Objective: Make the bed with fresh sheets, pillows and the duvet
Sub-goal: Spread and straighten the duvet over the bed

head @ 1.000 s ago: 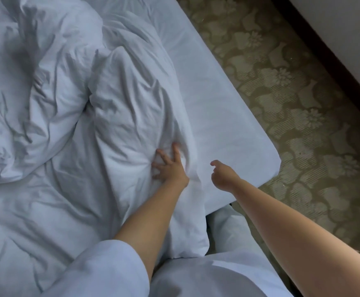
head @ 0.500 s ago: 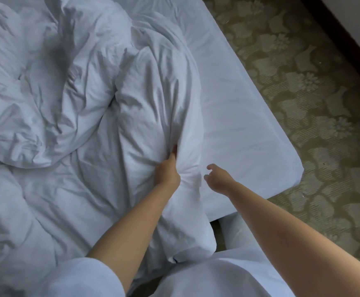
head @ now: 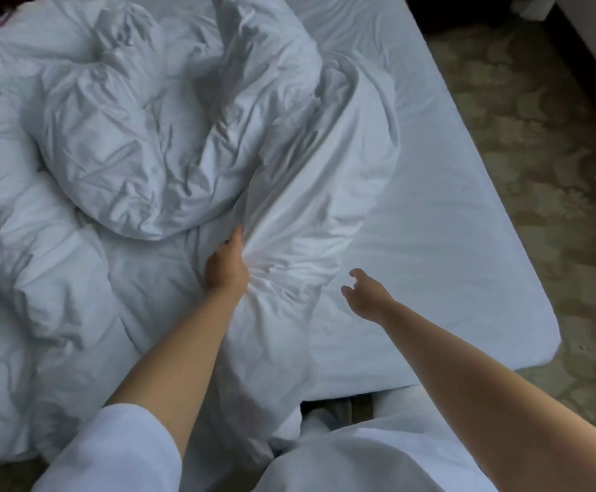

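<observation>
Lying bunched and rumpled across the left and middle of the bed, the white duvet (head: pixel 140 143) rises in thick folds toward the far end, and one long fold of it runs down toward the near edge and hangs over it. The left hand (head: pixel 226 266) grips that fold, thumb up along the cloth and fingers buried in it, so that creases fan out from the grip. Just right of the fold, the right hand (head: pixel 367 294) hovers above the sheet (head: pixel 449 214) with fingers loosely bent and parted, holding nothing and apart from the duvet. The sheet lies smooth and flat over the right part of the mattress, wrapped round its near right corner. Both forearms are bare; a pale sleeve (head: pixel 112 452) covers the left upper arm, and pale clothing fills the bottom of the view. Beyond the bed, on the right, lies a carpet (head: pixel 552 136) with a faded flower pattern, and a dark skirting (head: pixel 594 65) runs along the wall at the upper right. At the far left corner something dark and patterned shows, too small to tell.
</observation>
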A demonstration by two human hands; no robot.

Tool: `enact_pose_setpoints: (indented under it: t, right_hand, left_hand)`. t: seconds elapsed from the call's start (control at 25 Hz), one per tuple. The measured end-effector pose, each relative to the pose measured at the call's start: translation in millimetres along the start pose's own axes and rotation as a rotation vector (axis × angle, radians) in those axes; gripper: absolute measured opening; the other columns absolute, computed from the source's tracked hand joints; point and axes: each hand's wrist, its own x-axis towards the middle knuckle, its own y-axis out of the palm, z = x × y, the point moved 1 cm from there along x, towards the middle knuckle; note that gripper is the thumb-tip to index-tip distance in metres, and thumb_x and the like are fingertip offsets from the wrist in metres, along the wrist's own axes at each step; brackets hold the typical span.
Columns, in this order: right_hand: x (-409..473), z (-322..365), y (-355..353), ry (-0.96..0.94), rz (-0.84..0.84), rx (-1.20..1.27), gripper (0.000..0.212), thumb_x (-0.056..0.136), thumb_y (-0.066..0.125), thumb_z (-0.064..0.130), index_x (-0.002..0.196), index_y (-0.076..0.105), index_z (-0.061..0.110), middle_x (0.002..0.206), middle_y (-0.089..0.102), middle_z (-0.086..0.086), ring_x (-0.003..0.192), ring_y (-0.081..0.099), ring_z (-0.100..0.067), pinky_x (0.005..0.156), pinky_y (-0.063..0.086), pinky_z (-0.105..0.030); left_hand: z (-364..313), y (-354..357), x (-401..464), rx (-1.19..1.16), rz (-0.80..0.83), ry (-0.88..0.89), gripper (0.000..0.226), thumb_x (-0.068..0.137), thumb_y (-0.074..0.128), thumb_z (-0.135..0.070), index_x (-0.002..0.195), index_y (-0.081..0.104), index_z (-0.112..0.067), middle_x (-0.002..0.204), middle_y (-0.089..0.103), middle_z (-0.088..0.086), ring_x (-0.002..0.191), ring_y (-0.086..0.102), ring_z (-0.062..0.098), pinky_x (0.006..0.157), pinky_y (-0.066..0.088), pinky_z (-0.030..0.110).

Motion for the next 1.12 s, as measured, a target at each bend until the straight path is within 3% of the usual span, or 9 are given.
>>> enact_pose_setpoints:
  t: [0.16,0.32,0.52,0.6,0.72,0.84,0.96,1.04,1.12]
  right_hand:
    - [16.3,23.7,13.7,0.045,0.007,0.153,0.058,0.098,0.041,0.041,0.146,0.028,0.011,0.136,0.048,-0.011,0.122,0.047,-0.029,0.097,0.037,-0.035]
    - [29.3,44.3,36.4,0.184,0.111,0.551,0.069,0.088,0.047,0.06,0.133,0.042,0.007,0.122,0.055,-0.005,0.105,0.057,-0.026,0.072,0.043,-0.031]
    - [41.6,64.1,41.2,0.26,-0.016,0.926,0.071,0.074,0.069,0.049,0.129,0.044,0.011,0.121,0.057,-0.003,0.107,0.058,-0.025,0.073,0.046,-0.029]
    - [42.0,75.2,36.4,0.262,-0.099,0.935,0.049,0.079,0.068,0.035,0.119,0.056,0.008,0.11,0.062,-0.004,0.098,0.059,-0.024,0.077,0.046,-0.03]
    - [35.8,89.8,13.2,0.188,-0.261,0.778,0.035,0.081,0.064,0.021,0.11,0.058,0.002,0.109,0.063,-0.012,0.103,0.06,-0.03,0.085,0.048,-0.03]
    - [17.2,107.9,-34.0,0.033,-0.394,0.587,0.021,0.083,0.059,0.014,0.101,0.054,0.005,0.109,0.061,-0.013,0.104,0.058,-0.03,0.08,0.041,-0.026]
    - [-15.4,137.5,-95.5,-0.113,-0.491,0.509,0.022,0.085,0.054,0.019,0.101,0.059,0.005,0.101,0.063,-0.012,0.089,0.062,-0.025,0.069,0.044,-0.027]
    - [-45.0,162.6,-143.3,-0.208,-0.62,0.453,0.029,0.087,0.053,0.023,0.104,0.064,0.003,0.104,0.066,-0.015,0.093,0.064,-0.027,0.069,0.043,-0.027]
    - [-81.6,186.5,-184.8,-0.32,-0.766,0.318,0.029,0.086,0.053,0.02,0.108,0.064,0.006,0.11,0.066,-0.014,0.105,0.061,-0.029,0.079,0.044,-0.028]
  left_hand:
    - [23.2,0.3,17.4,0.041,-0.029,-0.14,0.065,0.095,0.036,-0.001,0.152,0.013,-0.023,0.13,0.052,0.018,0.114,0.055,0.036,0.092,0.044,0.042]
    - [11.1,21.3,10.4,0.059,0.033,-0.073,0.062,0.097,0.032,-0.002,0.152,0.013,-0.022,0.13,0.051,0.015,0.113,0.055,0.033,0.091,0.043,0.039]
    - [10.9,32.9,7.9,0.028,0.015,-0.092,0.061,0.096,0.038,-0.007,0.152,0.017,-0.021,0.133,0.047,0.014,0.114,0.052,0.033,0.091,0.043,0.042]
    - [13.2,36.7,3.7,0.026,-0.101,-0.045,0.061,0.089,0.048,-0.007,0.147,0.031,-0.016,0.134,0.047,0.014,0.115,0.051,0.034,0.097,0.039,0.045]
    - [6.8,29.2,-5.9,0.085,-0.496,0.164,0.048,0.072,0.049,-0.014,0.118,0.064,-0.013,0.113,0.064,0.007,0.101,0.059,0.027,0.101,0.026,0.067]
    - [-17.0,4.6,-16.8,0.034,-0.646,0.388,0.046,0.067,0.042,-0.02,0.103,0.072,-0.015,0.096,0.07,-0.001,0.093,0.053,0.017,0.099,0.018,0.074]
    - [-47.3,-29.0,-28.2,-0.072,-0.424,0.498,0.049,0.079,0.039,-0.032,0.115,0.068,-0.018,0.11,0.069,-0.001,0.1,0.062,0.02,0.108,0.025,0.055]
    - [-69.5,-52.2,-31.0,-0.262,-0.065,0.387,0.053,0.089,0.035,-0.039,0.137,0.051,-0.024,0.135,0.057,0.001,0.118,0.056,0.024,0.104,0.035,0.036]
    - [-97.7,-79.7,-36.0,-0.596,0.229,0.262,0.044,0.095,0.037,-0.031,0.137,0.051,-0.025,0.132,0.058,0.003,0.119,0.054,0.025,0.099,0.042,0.03]
